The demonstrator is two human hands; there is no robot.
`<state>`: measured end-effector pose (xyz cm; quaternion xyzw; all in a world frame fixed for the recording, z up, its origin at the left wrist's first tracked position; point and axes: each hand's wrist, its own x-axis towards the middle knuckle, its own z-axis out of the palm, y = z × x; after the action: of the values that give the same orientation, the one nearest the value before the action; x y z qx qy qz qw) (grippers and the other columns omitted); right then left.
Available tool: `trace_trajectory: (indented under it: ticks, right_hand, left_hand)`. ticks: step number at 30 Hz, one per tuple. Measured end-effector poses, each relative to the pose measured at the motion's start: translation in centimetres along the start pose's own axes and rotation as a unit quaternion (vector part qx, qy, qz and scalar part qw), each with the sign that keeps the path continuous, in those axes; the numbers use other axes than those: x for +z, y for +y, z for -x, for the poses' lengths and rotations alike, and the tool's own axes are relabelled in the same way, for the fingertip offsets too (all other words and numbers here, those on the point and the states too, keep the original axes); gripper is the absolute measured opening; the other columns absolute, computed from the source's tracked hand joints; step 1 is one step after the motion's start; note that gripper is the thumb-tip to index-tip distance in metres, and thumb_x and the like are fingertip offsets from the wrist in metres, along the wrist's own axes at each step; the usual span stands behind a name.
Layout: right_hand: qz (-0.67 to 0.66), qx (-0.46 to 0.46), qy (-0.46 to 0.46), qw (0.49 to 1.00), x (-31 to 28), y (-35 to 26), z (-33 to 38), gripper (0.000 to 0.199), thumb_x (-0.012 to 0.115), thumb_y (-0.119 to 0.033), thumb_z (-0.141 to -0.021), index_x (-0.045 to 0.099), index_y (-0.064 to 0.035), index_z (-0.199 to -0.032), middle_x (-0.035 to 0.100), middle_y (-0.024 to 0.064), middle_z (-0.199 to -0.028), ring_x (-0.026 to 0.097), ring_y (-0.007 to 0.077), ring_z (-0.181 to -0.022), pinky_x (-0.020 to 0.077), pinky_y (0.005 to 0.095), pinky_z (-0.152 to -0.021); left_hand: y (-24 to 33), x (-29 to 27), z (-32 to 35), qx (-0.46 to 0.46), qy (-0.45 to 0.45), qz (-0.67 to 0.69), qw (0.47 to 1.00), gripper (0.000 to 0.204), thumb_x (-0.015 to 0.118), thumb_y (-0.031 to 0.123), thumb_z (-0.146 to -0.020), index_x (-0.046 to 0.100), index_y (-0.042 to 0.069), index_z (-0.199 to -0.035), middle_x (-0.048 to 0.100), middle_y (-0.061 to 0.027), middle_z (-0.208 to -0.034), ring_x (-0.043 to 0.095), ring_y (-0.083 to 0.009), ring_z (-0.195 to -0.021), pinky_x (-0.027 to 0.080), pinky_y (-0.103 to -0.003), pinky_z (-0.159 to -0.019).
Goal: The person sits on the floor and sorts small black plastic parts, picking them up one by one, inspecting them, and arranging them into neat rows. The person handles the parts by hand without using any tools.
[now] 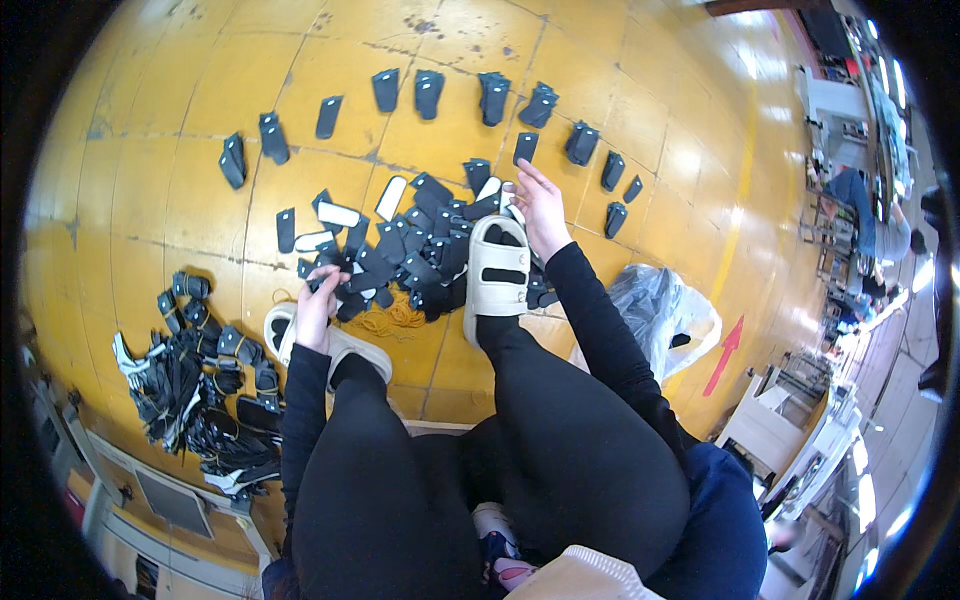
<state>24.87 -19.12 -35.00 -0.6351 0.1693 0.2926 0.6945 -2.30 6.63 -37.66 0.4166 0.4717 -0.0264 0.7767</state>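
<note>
My left hand (319, 301) is closed in a pinch on a small black fabric piece (328, 283) at the left side of a loose heap. My right hand (543, 212) reaches past the heap with its fingers stretched out and apart. Its fingertips are at the lower edge of a flat black piece with a small white label (525, 147) lying on the floor; I see nothing gripped in them. Between my feet spreads the heap of black pieces (408, 238), many with small white marks. A few lie white side up, such as the white piece (391, 198).
Small stacks of black pieces (428, 94) form an arc on the yellow floor (180, 60). Bundled black-and-white pieces (205, 395) are piled at left. Yellow cords (385, 318) lie by the heap. A clear plastic bag (650, 310) sits right of my cream sandal (500, 262). Workbenches (790, 420) stand at right.
</note>
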Motion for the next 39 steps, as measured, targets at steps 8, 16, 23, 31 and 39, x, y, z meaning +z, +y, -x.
trace_trajectory:
  ticks: [8,16,23,31,39]
  right_hand:
    - [-0.026,-0.027,0.140,0.989,-9.1,2.7,2.9,0.035,0.054,-0.015,-0.092,0.054,-0.0021,-0.125,0.061,0.0019,-0.101,0.059,0.0105,-0.081,0.0433,0.0227,-0.070]
    - [-0.106,-0.118,0.259,0.953,-15.0,4.6,2.8,0.027,0.055,-0.011,-0.091,0.061,-0.0020,-0.116,0.061,0.0002,-0.085,0.055,0.0080,-0.070,0.0400,0.0221,-0.061]
    - [-0.103,-0.146,0.190,0.965,-17.2,0.4,-4.2,0.031,0.057,-0.014,-0.090,0.058,-0.0011,-0.118,0.063,0.0014,-0.095,0.057,0.0096,-0.072,0.0419,0.0220,-0.061]
    - [-0.134,-0.145,0.238,0.951,-16.9,0.2,-3.4,0.033,0.054,-0.009,-0.090,0.054,0.0000,-0.121,0.060,0.0052,-0.108,0.060,0.0131,-0.086,0.0456,0.0255,-0.070]
    - [0.102,-0.105,0.064,0.987,-10.6,2.5,0.2,0.020,0.056,-0.009,-0.089,0.065,-0.0013,-0.105,0.066,0.0028,-0.094,0.057,0.0083,-0.074,0.0434,0.0217,-0.067]
  left_hand:
    - [2.5,1.5,1.5,-0.015,-0.010,-0.067,0.998,0.013,0.057,0.016,-0.091,0.058,0.010,-0.103,0.066,-0.0027,-0.089,0.030,-0.0012,-0.043,0.023,-0.019,-0.041]
    - [6.8,5.5,4.3,-0.020,-0.070,-0.211,0.975,0.014,0.055,0.015,-0.092,0.056,0.007,-0.104,0.064,-0.0025,-0.088,0.029,0.0006,-0.045,0.022,-0.017,-0.041]
    - [7.9,6.3,6.4,-0.024,-0.086,-0.324,0.942,0.018,0.054,0.013,-0.092,0.056,0.004,-0.107,0.066,-0.0045,-0.088,0.032,0.0013,-0.046,0.023,-0.016,-0.042]
    - [8.5,8.1,10.3,-0.145,-0.052,-0.031,0.988,0.020,0.058,0.014,-0.090,0.058,-0.002,-0.102,0.063,-0.0086,-0.088,0.047,-0.0065,-0.058,0.037,-0.021,-0.053]
    - [10.5,6.3,12.1,-0.233,-0.062,-0.204,0.949,0.024,0.059,0.025,-0.091,0.059,0.006,-0.077,0.055,0.0008,-0.063,0.040,-0.0044,-0.049,0.028,-0.020,-0.047]
